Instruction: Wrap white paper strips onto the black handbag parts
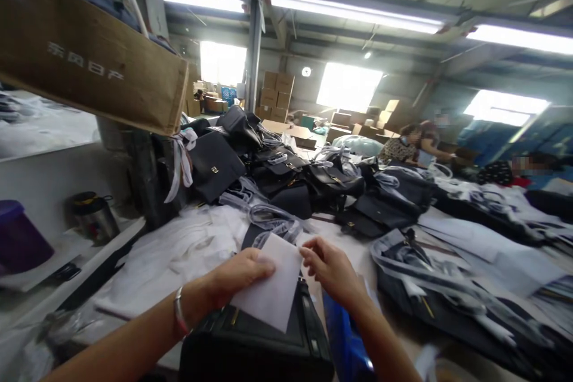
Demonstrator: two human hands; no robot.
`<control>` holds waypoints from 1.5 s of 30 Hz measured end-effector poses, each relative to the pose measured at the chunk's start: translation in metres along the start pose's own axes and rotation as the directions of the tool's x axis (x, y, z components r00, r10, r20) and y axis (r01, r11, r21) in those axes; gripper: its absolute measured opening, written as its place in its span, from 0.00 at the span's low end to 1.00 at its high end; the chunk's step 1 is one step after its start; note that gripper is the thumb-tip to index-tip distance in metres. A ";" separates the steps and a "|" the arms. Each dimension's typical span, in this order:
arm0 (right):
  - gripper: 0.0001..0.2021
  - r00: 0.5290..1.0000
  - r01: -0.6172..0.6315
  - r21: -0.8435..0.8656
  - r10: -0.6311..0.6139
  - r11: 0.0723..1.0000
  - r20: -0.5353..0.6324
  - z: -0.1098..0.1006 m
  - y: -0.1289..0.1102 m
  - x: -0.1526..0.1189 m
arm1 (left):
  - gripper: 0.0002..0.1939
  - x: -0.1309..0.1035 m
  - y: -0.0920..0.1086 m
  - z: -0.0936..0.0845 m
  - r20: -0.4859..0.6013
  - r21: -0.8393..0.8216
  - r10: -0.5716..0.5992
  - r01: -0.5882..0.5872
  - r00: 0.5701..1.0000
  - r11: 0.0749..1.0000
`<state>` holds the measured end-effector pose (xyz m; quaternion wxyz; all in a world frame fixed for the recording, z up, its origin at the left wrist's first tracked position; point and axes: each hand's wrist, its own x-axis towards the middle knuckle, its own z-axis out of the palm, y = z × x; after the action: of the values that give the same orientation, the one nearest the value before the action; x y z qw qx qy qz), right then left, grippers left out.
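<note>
My left hand (233, 277) pinches a white sheet of paper (273, 283) by its left edge, with a bracelet on that wrist. My right hand (331, 268) touches the sheet's top right corner with its fingertips. The sheet hangs over a black handbag (250, 340) that stands right in front of me at the table's near edge. A blue object (344, 340) lies under my right forearm.
A heap of black handbags (286, 167) in clear wrapping covers the table's middle. White fabric sheets (179, 250) lie to the left. A cardboard box (89, 59) overhangs the upper left. A metal cup (94, 215) and a purple tub (20, 236) sit on a left shelf. People work at the far right.
</note>
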<state>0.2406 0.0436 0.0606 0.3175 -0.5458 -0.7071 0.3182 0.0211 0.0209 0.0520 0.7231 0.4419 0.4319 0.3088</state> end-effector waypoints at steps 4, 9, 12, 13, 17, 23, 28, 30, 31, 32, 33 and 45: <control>0.20 0.987 -0.159 -0.349 0.146 0.923 -0.064 0.013 0.045 -0.013 | 0.12 0.009 -0.020 -0.007 -0.212 -0.101 -0.048 0.027 0.976 0.994; 0.24 0.987 -0.113 -0.517 0.157 0.849 0.041 0.040 0.056 -0.020 | 0.12 0.019 -0.033 -0.008 -0.248 -0.197 -0.072 0.022 0.966 0.980; 0.27 0.990 -0.117 -0.424 0.138 0.898 0.018 0.046 0.057 -0.016 | 0.15 0.028 -0.044 -0.007 -0.250 -0.234 -0.071 0.011 0.966 0.972; 0.26 0.990 -0.135 -0.347 0.137 0.928 -0.018 0.046 0.059 -0.014 | 0.16 0.033 -0.048 -0.008 -0.234 -0.251 -0.065 0.005 0.970 0.968; 0.26 0.981 -0.127 0.134 0.145 0.983 -0.128 0.036 0.064 -0.007 | 0.16 0.062 -0.063 -0.005 -0.121 -0.294 0.014 -0.049 0.993 0.954; 0.29 0.993 -0.062 0.615 0.110 0.786 -0.041 0.015 0.049 -0.007 | 0.16 0.073 -0.051 0.032 -0.033 -0.383 0.023 -0.034 0.999 0.923; 0.24 0.994 -0.062 0.485 0.097 0.872 -0.048 0.000 0.039 -0.006 | 0.16 0.065 -0.035 0.060 -0.001 -0.390 0.011 -0.010 1.000 0.921; 0.24 0.992 -0.039 0.404 0.083 0.914 -0.093 -0.007 0.038 -0.006 | 0.17 0.065 -0.030 0.068 0.030 -0.386 0.010 0.002 0.999 0.922; 0.23 0.990 -0.022 0.366 0.071 0.930 -0.121 -0.010 0.037 -0.007 | 0.17 0.065 -0.027 0.072 0.052 -0.387 0.027 -0.005 0.998 0.922; 0.22 0.988 -0.008 0.333 0.058 0.943 -0.142 -0.013 0.037 -0.007 | 0.16 0.065 -0.025 0.075 0.069 -0.384 0.048 -0.018 0.996 0.923; 0.20 0.987 -0.001 0.302 0.048 0.953 -0.150 -0.016 0.037 -0.008 | 0.15 0.066 -0.023 0.078 0.083 -0.376 0.071 -0.035 0.994 0.926; 0.07 0.965 0.029 0.130 0.006 0.991 -0.264 -0.025 0.047 -0.017 | 0.14 0.075 -0.026 0.075 0.197 -0.169 0.092 -0.058 0.976 0.984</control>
<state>0.2912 0.0390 0.0366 0.4460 -0.5569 -0.6392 0.2871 0.1228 0.0440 0.0194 0.7847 0.4270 0.3121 0.3232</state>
